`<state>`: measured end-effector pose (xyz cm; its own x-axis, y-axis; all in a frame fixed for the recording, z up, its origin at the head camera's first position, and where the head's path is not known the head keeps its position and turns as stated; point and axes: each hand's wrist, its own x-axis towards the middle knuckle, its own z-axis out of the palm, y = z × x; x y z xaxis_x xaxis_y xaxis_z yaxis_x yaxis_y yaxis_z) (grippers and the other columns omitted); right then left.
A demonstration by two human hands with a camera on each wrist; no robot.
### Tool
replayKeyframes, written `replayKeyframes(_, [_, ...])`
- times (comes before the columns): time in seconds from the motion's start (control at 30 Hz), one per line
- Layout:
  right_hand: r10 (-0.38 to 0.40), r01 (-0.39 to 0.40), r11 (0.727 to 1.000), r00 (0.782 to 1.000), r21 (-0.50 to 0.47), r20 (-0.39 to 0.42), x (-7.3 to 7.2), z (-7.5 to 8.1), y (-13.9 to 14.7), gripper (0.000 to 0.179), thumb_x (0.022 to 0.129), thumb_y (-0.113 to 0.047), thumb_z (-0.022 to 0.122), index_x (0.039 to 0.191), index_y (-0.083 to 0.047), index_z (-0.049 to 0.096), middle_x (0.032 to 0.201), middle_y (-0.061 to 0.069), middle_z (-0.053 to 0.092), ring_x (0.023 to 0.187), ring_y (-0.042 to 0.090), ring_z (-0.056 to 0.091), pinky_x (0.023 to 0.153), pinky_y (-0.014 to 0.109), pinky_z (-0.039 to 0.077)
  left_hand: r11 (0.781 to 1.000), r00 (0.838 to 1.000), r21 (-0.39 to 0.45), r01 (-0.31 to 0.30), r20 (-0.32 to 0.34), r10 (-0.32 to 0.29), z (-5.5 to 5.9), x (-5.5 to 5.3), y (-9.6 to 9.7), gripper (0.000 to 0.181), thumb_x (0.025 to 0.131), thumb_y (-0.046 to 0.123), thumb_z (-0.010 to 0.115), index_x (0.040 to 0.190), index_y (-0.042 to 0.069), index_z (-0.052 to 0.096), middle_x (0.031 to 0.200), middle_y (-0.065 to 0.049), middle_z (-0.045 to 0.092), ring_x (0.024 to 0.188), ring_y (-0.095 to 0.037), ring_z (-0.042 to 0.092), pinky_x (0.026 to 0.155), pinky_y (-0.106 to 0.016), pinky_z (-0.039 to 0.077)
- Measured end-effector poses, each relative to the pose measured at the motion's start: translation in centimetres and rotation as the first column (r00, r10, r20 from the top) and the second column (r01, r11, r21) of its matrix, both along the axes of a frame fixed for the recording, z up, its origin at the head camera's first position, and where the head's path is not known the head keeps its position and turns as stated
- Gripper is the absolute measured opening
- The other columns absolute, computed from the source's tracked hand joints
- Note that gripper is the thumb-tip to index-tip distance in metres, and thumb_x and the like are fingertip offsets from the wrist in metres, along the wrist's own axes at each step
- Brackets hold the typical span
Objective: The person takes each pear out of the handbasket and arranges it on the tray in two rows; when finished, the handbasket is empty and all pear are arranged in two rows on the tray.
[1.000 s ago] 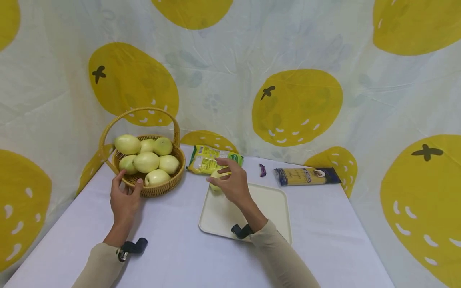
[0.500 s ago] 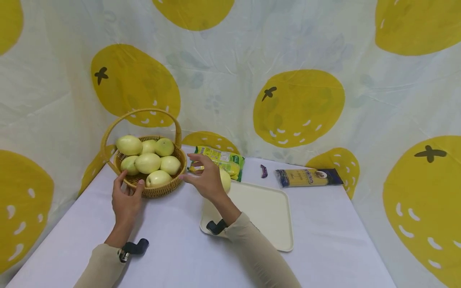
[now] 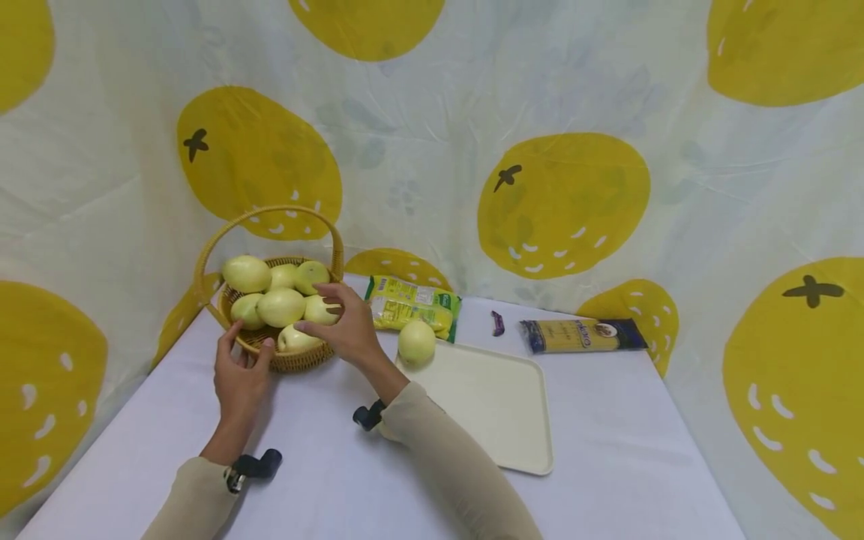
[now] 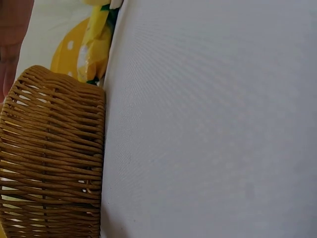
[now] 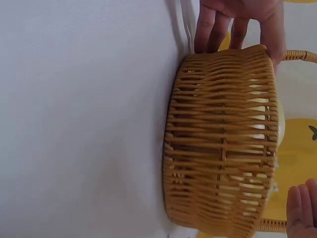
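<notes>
A wicker basket [image 3: 297, 363] with a tall handle stands at the left, filled with several pale yellow-green fruits [image 3: 280, 307] that look like apples or pears. My left hand [image 3: 239, 379] touches its near left side, thumb and forefinger spread at the rim. In the right wrist view, the fingers [image 5: 218, 29] of that hand lie along the basket's outer wall. Over the basket's right part hovers my right hand [image 3: 347, 326], thumb and fingers apart around the front fruits, partly covering them. One more fruit [image 3: 416, 343] sits at the far left corner of a cream tray [image 3: 486, 405].
Behind the tray lies a yellow-green packet [image 3: 412, 304]. A small purple wrapped sweet [image 3: 498, 323] and a blue-and-gold pasta packet [image 3: 583, 335] lie to its right. Fruit-printed cloth [image 3: 418, 172] hangs behind the white-covered table [image 3: 628, 450].
My right hand has left the fruit on the tray and moved left over the basket. The left hand has stayed at the basket. The view has shifted slightly.
</notes>
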<state>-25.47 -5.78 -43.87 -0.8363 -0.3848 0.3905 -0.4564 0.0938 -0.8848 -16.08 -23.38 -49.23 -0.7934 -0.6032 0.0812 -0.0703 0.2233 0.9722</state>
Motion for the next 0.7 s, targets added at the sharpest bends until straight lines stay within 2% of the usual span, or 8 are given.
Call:
replayKeyframes(0.2, [-0.014, 0.014, 0.999, 1.0, -0.03, 0.008, -0.7, -0.2, -2.4, 0.066, 0.083, -0.024, 0.094, 0.142, -0.017, 0.065, 0.143, 0.0, 0.066, 0.13, 0.023, 0.064, 0.111, 0.026, 0.055, 1.0, 1.0, -0.009, 0.002, 0.004, -0.002, 0.0, 0.1, 0.1, 0.072, 0.104, 0.037, 0.067, 0.166, 0.023, 0.033, 0.177, -0.004, 0.024, 0.159, -0.039, 0.03, 0.129, -0.056, 0.035])
replayKeyframes(0.4, [-0.019, 0.02, 0.999, 1.0, -0.047, 0.01, -1.3, -0.4, -4.6, 0.064, 0.084, -0.027, 0.093, 0.142, -0.02, 0.065, 0.141, -0.007, 0.067, 0.133, 0.01, 0.062, 0.115, 0.023, 0.051, 1.0, 1.0, -0.01, -0.009, -0.004, 0.009, -0.1, 0.0, 0.0, 0.072, 0.104, 0.037, 0.068, 0.166, 0.023, 0.035, 0.177, -0.004, 0.025, 0.158, -0.041, 0.032, 0.128, -0.056, 0.036])
replayKeyframes(0.5, [-0.035, 0.037, 0.999, 0.999, -0.039, 0.033, -1.5, -0.5, -5.3, 0.063, 0.084, -0.029, 0.093, 0.14, -0.024, 0.066, 0.141, -0.011, 0.067, 0.134, 0.005, 0.06, 0.117, 0.026, 0.051, 1.0, 1.0, -0.009, -0.008, -0.005, 0.008, -0.2, -0.1, 0.0, 0.072, 0.104, 0.037, 0.068, 0.166, 0.023, 0.035, 0.177, -0.004, 0.025, 0.158, -0.04, 0.032, 0.128, -0.056, 0.036])
replayKeyframes(0.6, [-0.051, 0.052, 0.999, 0.997, -0.015, 0.054, -1.6, -0.7, -5.7, 0.063, 0.084, -0.031, 0.094, 0.14, -0.027, 0.066, 0.142, -0.012, 0.066, 0.135, 0.004, 0.059, 0.118, 0.035, 0.052, 1.0, 1.0, -0.014, -0.008, 0.001, 0.008, -0.2, -0.1, 0.1, 0.072, 0.104, 0.035, 0.068, 0.166, 0.022, 0.034, 0.177, -0.004, 0.025, 0.159, -0.038, 0.031, 0.128, -0.055, 0.036])
replayKeyframes(0.7, [-0.063, 0.06, 0.997, 0.997, 0.053, 0.054, -2.0, -0.9, -6.1, 0.065, 0.083, -0.033, 0.094, 0.141, -0.028, 0.065, 0.142, -0.01, 0.066, 0.136, 0.006, 0.059, 0.117, 0.037, 0.053, 1.0, 1.0, -0.026, -0.01, -0.005, 0.01, 0.0, 0.0, 0.0, 0.071, 0.104, 0.035, 0.068, 0.165, 0.02, 0.035, 0.176, -0.005, 0.027, 0.159, -0.037, 0.032, 0.128, -0.056, 0.036])
